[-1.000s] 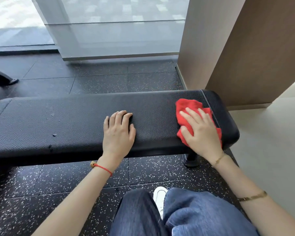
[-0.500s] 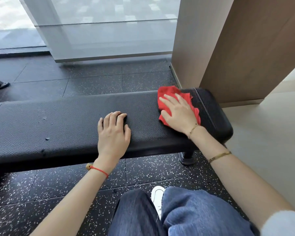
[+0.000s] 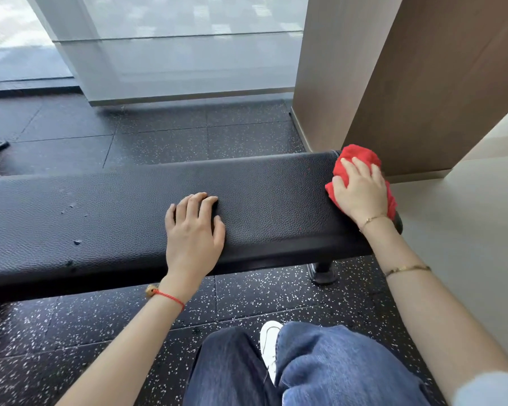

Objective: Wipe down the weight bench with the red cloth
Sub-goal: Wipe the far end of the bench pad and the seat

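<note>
pressing red cloth (image 3: 357, 159) on bench (image 3: 129, 218) end, right hand (image 3: 361, 191), apparently flat.

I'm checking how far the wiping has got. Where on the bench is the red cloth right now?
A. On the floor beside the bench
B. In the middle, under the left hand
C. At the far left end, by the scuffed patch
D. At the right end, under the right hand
D: the right hand presses the red cloth onto the bench at its right end, while the left hand rests flat mid-bench.
</note>
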A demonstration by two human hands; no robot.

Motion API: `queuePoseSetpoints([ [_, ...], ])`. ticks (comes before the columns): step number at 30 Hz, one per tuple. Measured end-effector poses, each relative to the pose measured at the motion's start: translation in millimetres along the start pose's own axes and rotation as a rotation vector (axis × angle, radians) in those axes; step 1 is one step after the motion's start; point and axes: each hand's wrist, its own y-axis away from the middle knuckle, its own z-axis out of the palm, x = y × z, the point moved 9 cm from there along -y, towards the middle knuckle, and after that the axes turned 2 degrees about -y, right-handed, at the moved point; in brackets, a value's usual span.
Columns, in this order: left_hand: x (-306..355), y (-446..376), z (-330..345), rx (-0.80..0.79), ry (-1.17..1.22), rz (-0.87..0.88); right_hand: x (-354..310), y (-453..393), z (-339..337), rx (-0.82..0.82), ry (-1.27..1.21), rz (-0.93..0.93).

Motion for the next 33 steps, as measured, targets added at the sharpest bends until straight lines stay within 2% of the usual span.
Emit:
queuePoseSetpoints([
  [6, -0.2, -0.4, 1.4, -0.009, -0.013, -0.009, -84.5, -13.7, 33.8, -0.169, 0.011, -0.278],
  [10, -1.3, -0.7, 0.7, -0.012, -0.003, -0.005, -136.9, 34.7, 42.2, -0.244, -0.015, -0.559],
  [13, -4.0, -0.5, 1.6, -0.018, 0.029, 0.009, -143.9, 82.3, 33.7, -0.280, -0.068, -0.734],
  [16, -4.4, -1.6, 0.6, -0.010, 0.090, 0.019, -119.2, 95.8, 22.8, -0.258, -0.110, -0.741],
  [19, -7.8, -1.6, -4.5, 0.005, 0.103, 0.031, -96.8, 62.3, 21.5, -0.205, -0.080, -0.606],
  [24, -39.3, 2.7, -17.2, 0.030, 0.063, -0.019, -126.1, 7.5, 42.0, -0.213, -0.032, -0.444],
  [26, -55.7, 5.5, -22.1, 0.044, 0.046, -0.053, -161.1, 14.8, 51.3, -0.238, -0.036, -0.510],
  [29, -79.0, 8.0, -30.4, 0.081, 0.044, -0.103, -210.3, 63.3, 56.3, -0.264, -0.052, -0.755],
  [33, -88.0, 10.5, -33.5, 0.121, 0.059, -0.115, -212.0, 134.1, 46.2, -0.333, -0.125, -1.019],
])
